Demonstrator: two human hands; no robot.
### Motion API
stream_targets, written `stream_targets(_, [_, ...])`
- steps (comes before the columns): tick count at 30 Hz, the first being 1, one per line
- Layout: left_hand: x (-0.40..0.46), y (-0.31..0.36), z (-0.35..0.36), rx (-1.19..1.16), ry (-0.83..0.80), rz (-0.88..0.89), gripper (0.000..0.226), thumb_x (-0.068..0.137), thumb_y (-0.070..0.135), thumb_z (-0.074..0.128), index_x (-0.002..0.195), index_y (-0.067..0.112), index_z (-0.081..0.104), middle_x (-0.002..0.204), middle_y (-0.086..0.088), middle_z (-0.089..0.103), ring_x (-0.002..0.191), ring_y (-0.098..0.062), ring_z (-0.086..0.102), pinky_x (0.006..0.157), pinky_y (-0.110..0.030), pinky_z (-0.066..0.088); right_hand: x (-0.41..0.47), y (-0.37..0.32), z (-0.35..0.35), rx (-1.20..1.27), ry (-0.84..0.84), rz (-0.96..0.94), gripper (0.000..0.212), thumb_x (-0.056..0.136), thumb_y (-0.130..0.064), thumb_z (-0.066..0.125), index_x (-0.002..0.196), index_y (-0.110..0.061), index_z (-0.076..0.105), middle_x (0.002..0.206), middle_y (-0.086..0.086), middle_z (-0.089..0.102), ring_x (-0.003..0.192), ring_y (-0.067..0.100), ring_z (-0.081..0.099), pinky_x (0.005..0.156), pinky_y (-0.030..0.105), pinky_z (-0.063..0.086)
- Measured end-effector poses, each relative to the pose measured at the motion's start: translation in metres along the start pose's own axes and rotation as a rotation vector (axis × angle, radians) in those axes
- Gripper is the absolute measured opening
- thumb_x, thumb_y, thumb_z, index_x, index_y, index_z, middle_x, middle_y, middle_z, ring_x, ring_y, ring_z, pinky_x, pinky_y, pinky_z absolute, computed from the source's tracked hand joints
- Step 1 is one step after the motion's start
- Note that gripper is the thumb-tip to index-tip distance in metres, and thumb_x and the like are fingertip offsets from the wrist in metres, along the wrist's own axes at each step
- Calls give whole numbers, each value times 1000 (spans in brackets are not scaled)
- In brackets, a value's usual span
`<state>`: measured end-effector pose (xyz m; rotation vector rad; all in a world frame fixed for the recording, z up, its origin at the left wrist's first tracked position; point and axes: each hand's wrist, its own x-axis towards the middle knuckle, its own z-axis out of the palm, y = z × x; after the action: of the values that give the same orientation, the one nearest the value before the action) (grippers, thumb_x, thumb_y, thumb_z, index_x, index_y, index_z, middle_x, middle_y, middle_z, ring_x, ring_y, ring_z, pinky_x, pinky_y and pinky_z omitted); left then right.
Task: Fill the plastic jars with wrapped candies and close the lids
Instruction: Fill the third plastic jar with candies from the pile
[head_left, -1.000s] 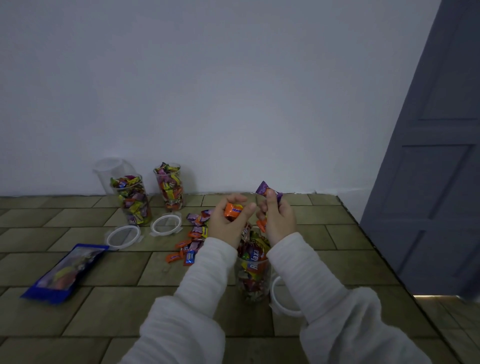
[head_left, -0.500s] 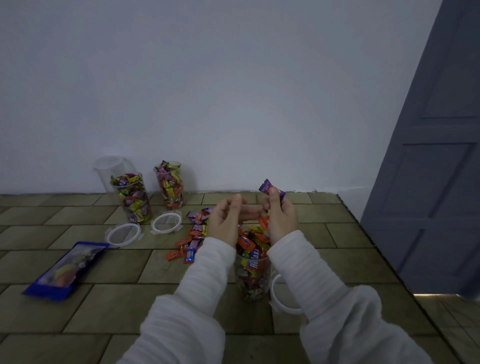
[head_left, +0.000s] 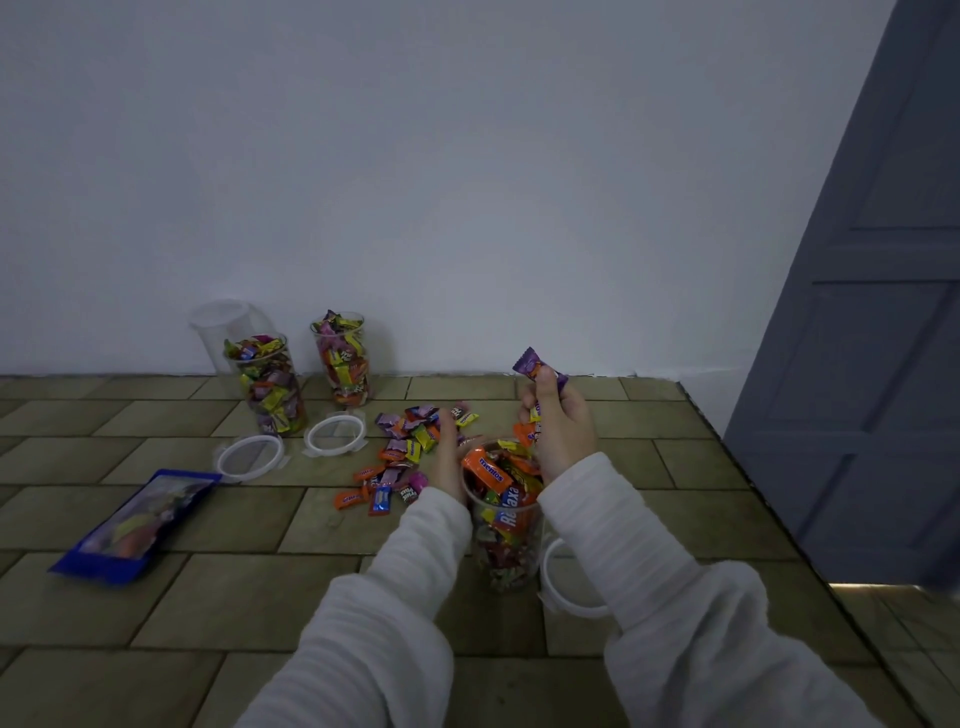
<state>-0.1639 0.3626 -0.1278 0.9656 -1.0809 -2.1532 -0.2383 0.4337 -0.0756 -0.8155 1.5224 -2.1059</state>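
From the head camera, the near jar (head_left: 506, 525) stands upright on the tiled floor (head_left: 234, 597) between the two white-sleeved forearms, directly below the right hand (head_left: 558, 431) and touching the inner edge of the left hand (head_left: 449, 457). It is clear plastic, open at the top and heaped past its rim with wrapped candies; an orange candy (head_left: 485, 467) lies across the top on the left side.

The right hand is raised over the jar's far rim, fingers curled, pinching a purple candy (head_left: 532, 364) that sticks up above the thumb; more wrappers show inside the closed fist. The left hand reaches forward beside the jar with its fingers stretched out fairly straight toward the loose candies (head_left: 405, 452); whether the fingertips hold anything cannot be told.

The loose candies are scattered on the floor just left of the left hand, in purple, orange, yellow and blue wrappers. A white-rimmed lid (head_left: 569, 582) lies flat on the floor, touching the near jar's right side and partly hidden by the right sleeve.

Further back by the wall stand two more filled jars, the left jar (head_left: 267, 384) and the middle jar (head_left: 343, 358), both open, with an empty jar (head_left: 221, 327) behind the left one. Two lids (head_left: 249, 460) (head_left: 332, 434) lie flat in front of them. A blue candy bag (head_left: 135, 525) lies on the floor at far left.
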Motion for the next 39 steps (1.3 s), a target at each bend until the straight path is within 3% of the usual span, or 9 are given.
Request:
stream_targets(3, [-10,7,6,-57,22,-41,86,68,72,55,117,2,60,114,-23,64,107,-38,60,101,-50,42,0,0,-2,-65,-42,-11,37,99,-39,41,72,-15,51,62,-3,47,54,9,43,55,23,36])
stream_targets(7, [-19,12,12,62,153,48,26,95,19,49,81,0,60,75,-14,60,71,-26,55,69,-32,45,1,-2,0,-93,-60,12,32,98,-36,43,76,-17,55,66,-5,50,62,7,48,65,23,40])
stream_targets(12, [-24,14,17,24,181,15,30,96,14,46,69,5,56,69,-13,56,66,-25,52,61,-30,42,7,1,-2,-39,-99,92,25,97,-31,51,76,-21,61,66,-11,57,71,11,53,75,30,43])
stream_targets(19, [-20,14,15,-2,169,6,29,96,16,45,72,4,57,72,-13,57,67,-26,53,62,-31,43,6,-10,-5,212,-157,187,17,91,-8,55,77,-13,63,61,-5,63,53,7,60,48,18,44])
stream_targets(26, [-13,12,11,12,165,-7,30,96,16,45,71,3,57,58,-13,63,67,-27,54,64,-31,43,3,-20,-4,285,-192,243,18,83,10,50,72,-2,58,49,1,60,45,10,61,43,16,46])
stream_targets(31, [-6,7,6,33,207,66,28,94,14,47,72,7,64,75,-14,63,81,-33,58,91,-46,46,4,-13,-3,72,-212,113,20,85,-8,60,65,-8,55,55,-2,52,48,4,54,53,17,41])
stream_targets(35, [0,11,6,-94,235,31,28,96,14,42,71,12,53,41,0,58,58,-17,58,64,-28,49,0,-13,-5,-253,-312,-128,22,86,-22,56,65,-23,61,59,-17,56,62,-1,52,65,16,39])
stream_targets(37, [5,11,2,-138,224,26,42,98,13,39,60,15,57,31,6,49,34,-5,51,43,-16,42,0,-11,-7,-352,-369,-214,16,80,-26,54,71,-28,66,74,-13,61,78,5,57,75,21,43])
stream_targets(39, [7,11,2,-89,238,24,42,91,13,49,52,13,64,36,4,53,33,-6,52,41,-13,43,-2,-10,-10,-388,-438,-237,14,76,-27,59,74,-36,69,83,-3,63,87,17,60,82,33,48])
